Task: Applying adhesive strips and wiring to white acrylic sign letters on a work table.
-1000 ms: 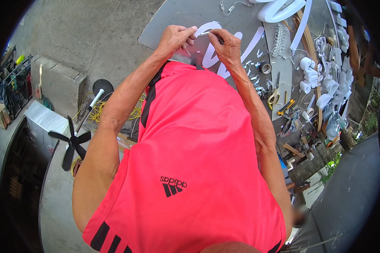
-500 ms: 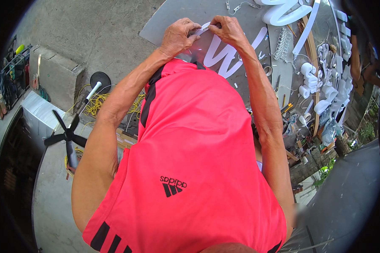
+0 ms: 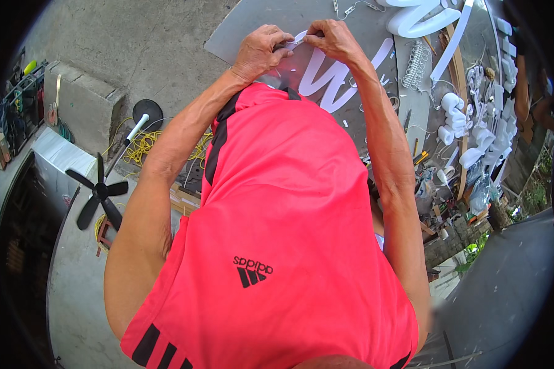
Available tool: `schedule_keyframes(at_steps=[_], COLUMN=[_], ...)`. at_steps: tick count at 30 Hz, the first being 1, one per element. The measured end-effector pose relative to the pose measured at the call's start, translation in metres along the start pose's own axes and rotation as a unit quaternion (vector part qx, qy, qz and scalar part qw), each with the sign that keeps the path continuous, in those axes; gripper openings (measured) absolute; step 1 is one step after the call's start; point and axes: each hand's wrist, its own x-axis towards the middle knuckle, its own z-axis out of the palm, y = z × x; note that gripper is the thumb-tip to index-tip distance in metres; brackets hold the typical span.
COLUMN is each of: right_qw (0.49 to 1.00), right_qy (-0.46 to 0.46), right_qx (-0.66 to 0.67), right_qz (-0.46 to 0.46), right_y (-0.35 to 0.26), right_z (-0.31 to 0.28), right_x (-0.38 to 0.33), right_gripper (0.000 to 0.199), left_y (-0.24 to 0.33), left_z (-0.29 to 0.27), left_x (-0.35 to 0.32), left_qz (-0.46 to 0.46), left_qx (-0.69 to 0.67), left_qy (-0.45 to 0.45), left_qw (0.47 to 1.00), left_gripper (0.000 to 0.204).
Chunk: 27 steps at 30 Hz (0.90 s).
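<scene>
My left hand point(image 3: 263, 50) and my right hand point(image 3: 335, 40) face each other over the far part of a grey table, thumbs and fingers closed in a pinch. Between the fingertips is a small, thin white piece point(image 3: 297, 40). It is too small to tell its exact kind. Just nearer to me lies a white zigzag letter shape point(image 3: 330, 83) with rounded strokes, partly under my right forearm. Whether the pinched piece joins that letter is hidden by my fingers. Small white bits lie on the table point(image 3: 240, 37) around it.
More white letter shapes point(image 3: 420, 23) lie at the far right, beside a coiled white wire point(image 3: 416, 66). White foam-like offcuts point(image 3: 452, 117), wood strips and tools crowd the right side. A fan with black blades point(image 3: 100, 192) turns at left, near yellow cord point(image 3: 140, 147) and a concrete block point(image 3: 80, 107).
Both hands stay in nearly the same place, still pinching the white piece, with slight finger movement. The view shifts a little, and the fan blades have turned.
</scene>
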Motion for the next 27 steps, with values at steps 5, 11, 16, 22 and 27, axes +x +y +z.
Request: schedule_keyframes(at_steps=[5,11,16,22,27], right_qw=[1.0,0.999,0.999,0.999,0.999], right_qy=[-0.015,-0.03,-0.019,-0.036,-0.035], right_qx=[-0.003,-0.015,-0.012,-0.017,-0.017], right_qz=[0.01,0.024,0.029,0.013,0.012], right_y=[-0.002,-0.007,-0.005,-0.004,-0.005], right_z=[-0.001,-0.002,0.001,0.0,0.0], right_x=[0.001,0.002,0.002,0.004,0.005], right_gripper=[0.026,0.025,0.025,0.024,0.024], left_y=[-0.001,-0.007,-0.014,-0.014,-0.014], left_z=[-0.001,-0.001,-0.013,-0.011,-0.012], left_x=[-0.001,-0.006,-0.01,-0.011,-0.01], left_qz=[-0.007,-0.01,-0.015,-0.021,0.002], left_qx=[-0.022,-0.048,-0.105,-0.114,-0.083], left_qy=[-0.003,-0.008,-0.067,-0.072,-0.077], left_qw=[1.0,0.999,0.992,0.991,0.994], left_gripper=[0.028,0.033,0.043,0.049,0.049])
